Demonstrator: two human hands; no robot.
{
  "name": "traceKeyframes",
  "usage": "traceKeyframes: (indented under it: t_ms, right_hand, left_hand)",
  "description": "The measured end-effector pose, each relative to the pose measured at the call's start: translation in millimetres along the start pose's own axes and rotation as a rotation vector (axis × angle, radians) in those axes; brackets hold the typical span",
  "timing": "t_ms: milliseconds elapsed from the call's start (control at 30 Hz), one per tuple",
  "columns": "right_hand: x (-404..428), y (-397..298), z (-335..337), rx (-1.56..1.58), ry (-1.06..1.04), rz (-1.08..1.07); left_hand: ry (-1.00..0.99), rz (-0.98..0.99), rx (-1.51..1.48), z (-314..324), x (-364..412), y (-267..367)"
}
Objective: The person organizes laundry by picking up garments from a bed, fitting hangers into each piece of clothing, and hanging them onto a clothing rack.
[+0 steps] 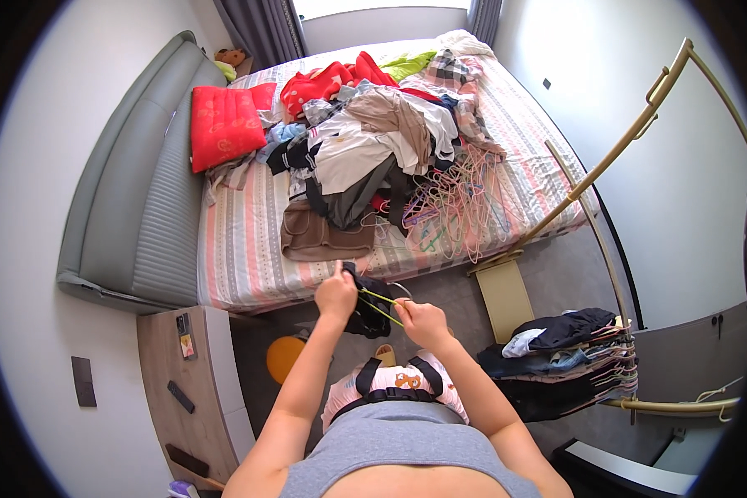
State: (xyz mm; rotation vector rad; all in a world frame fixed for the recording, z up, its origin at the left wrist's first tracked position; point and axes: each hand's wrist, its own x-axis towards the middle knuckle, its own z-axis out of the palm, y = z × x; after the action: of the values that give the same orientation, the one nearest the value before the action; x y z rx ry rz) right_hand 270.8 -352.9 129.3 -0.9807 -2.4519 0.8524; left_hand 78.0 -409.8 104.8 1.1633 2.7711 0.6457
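Observation:
My left hand (337, 295) grips the upper edge of a black garment (371, 313), which hangs down in front of me. A yellow-green clothes hanger (380, 296) reaches from the garment to my right hand (422, 322), whose fingers are closed on its end. The hanger's pale hook curves up beside that hand. Part of the hanger is hidden by the black cloth. Beyond my hands, a brown garment (327, 231) lies at the bed's near edge. Past it is a heap of clothes, with a white shirt (348, 152) on top.
A tangle of clothes hangers (457, 205) lies on the striped bed (243, 249). To the right, a gold garment rack (616, 149) holds several hung clothes (560, 355). An orange round stool (285, 360) stands by the wooden cabinet (155, 361), which bears a phone (185, 336) and a remote control (181, 396).

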Motion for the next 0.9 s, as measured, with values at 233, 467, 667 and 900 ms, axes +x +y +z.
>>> traceKeyframes:
  t_ms: [233,467,667,900]
  right_hand:
    - [7,27,7,0.016,0.192,-0.151]
    - [16,50,-32,0.065,0.259,-0.417]
    - [32,46,-32,-0.092,0.681,-0.241]
    - [27,28,14,0.042,0.096,-0.301]
  left_hand:
    - [-0.28,0.249,0.023,-1,-35,37]
    - [-0.119,0.844,0.073,-23,6,6]
    - [-0.179,0.67,-0.301,4,0,-3]
    - [-0.065,0.642,-0.34,-17,-1,14]
